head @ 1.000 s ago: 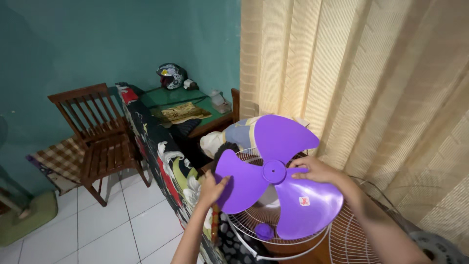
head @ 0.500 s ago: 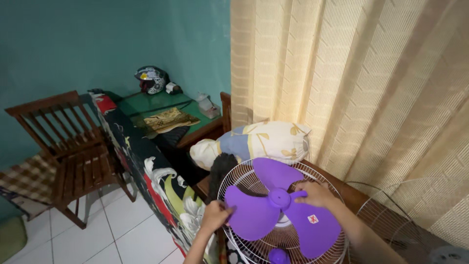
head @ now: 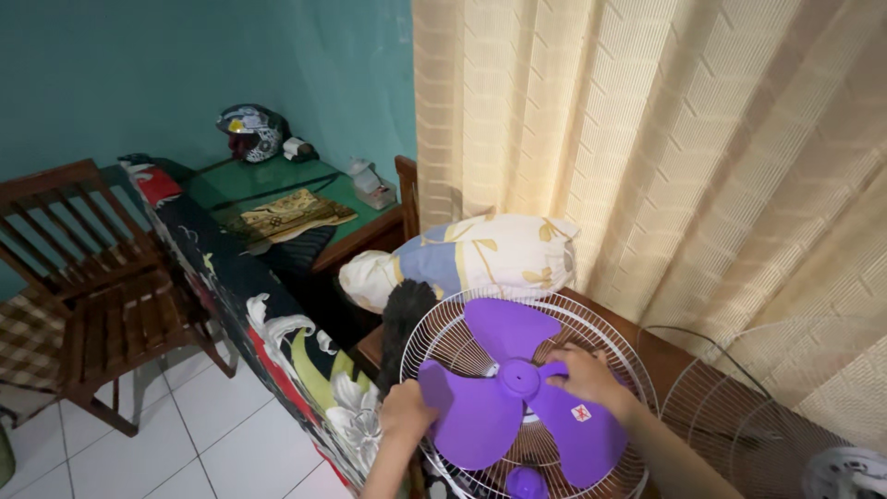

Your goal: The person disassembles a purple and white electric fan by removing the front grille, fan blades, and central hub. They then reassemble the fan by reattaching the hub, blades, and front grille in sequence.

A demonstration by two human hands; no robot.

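A purple three-bladed fan blade (head: 490,407) sits inside a white wire fan guard (head: 443,337) lying on a brown wooden table. My left hand (head: 407,414) grips the left blade at its outer edge. My right hand (head: 587,374) rests on the right blade beside the hub (head: 519,379). A small purple cap (head: 525,482) shows at the bottom of the guard.
A second wire guard (head: 739,425) lies to the right, in front of a beige curtain (head: 665,157). A patterned pillow (head: 471,259) lies behind the fan. A floral mattress (head: 268,333), a wooden chair (head: 83,286) and a green desk with a helmet (head: 251,131) stand at left.
The purple blade has come down from being held up in the air into the white wire guard. Both hands stayed on it. The view shifted to the right.
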